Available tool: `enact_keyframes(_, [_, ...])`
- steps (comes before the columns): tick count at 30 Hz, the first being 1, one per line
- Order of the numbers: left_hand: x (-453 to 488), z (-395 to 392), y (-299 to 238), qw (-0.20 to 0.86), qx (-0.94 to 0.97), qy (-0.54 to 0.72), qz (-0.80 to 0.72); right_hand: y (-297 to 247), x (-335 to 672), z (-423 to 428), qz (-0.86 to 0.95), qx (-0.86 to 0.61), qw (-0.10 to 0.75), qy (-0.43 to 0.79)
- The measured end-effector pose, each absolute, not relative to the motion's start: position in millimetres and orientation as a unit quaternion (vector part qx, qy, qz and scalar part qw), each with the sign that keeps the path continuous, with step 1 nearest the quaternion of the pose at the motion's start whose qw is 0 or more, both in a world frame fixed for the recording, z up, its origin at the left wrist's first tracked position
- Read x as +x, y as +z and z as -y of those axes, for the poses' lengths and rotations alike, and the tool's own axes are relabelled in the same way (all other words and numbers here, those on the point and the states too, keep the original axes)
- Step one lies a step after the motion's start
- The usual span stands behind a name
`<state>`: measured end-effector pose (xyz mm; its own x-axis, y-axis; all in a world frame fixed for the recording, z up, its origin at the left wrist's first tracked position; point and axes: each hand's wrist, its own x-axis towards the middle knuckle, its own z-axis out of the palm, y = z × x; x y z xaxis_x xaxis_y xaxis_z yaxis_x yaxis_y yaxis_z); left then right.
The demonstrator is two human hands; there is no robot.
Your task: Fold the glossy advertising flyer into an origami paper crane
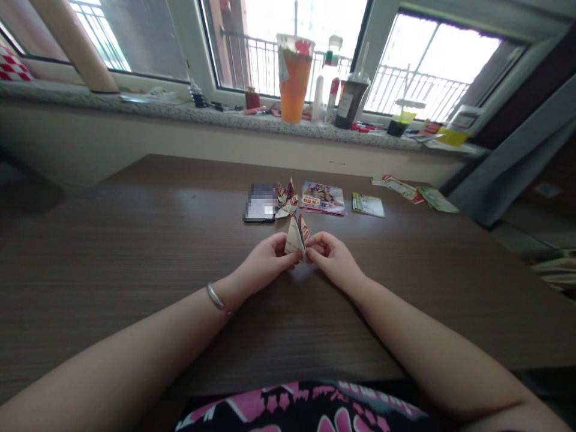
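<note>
Left hand (266, 257) and right hand (333, 255) pinch folded paper (294, 237), partly hiding its base

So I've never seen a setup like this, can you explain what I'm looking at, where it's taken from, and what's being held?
There's no machine here, just a person's two bare hands. This single picture comes from a camera worn on their head, looking forward and down. The left hand and right hand hold a folded printed paper between their fingers. Farther back on the brown table lie a flat rectangular item with its face blurred out, more folded paper, glossy leaflets and a small paper stack. Behind is a windowsill with drink cups, including an orange one.
</note>
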<state>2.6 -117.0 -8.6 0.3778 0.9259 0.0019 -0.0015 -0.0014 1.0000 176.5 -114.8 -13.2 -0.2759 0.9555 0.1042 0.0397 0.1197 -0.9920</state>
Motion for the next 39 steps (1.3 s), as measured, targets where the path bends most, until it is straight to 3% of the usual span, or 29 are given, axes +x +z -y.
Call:
enact_keyframes(17, [-1.1,119.2,-5.4,0.621,0.574,0.383,-0.372,-14.6,173.2,116.5,0.582,-0.397,0.447,0.551])
enact_keyframes(22, [-1.4,118.8,-9.0,0.551,0.636,0.377,-0.388,-17.3,173.3,114.2,0.591,-0.407,0.465,0.518])
enact_keyframes(33, [-0.3,116.8,-10.3,0.535,0.631,0.387,-0.406,-13.3,179.1,114.8,0.675,-0.454,0.385,0.436])
enact_keyframes(39, [0.8,118.1,-6.9,0.557,0.616,0.389,-0.4,-12.7,179.3,115.1,0.66,-0.461,0.396,0.441])
